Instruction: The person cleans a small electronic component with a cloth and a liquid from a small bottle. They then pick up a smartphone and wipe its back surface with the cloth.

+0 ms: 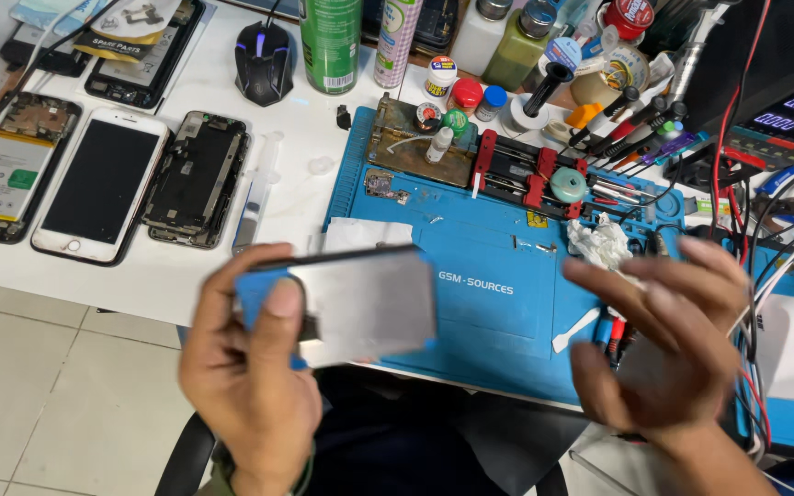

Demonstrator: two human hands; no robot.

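Left hand (255, 367) grips blue-edged phone (346, 308), dull grey metal plate facing up; right hand (668, 335) empty, fingers spread, blurred, over blue mat (498, 239).

Bare hands (250, 377), green wristband, dark trousers

Grey plate (365, 303) in left hand (250, 367), above blue mat (498, 266)
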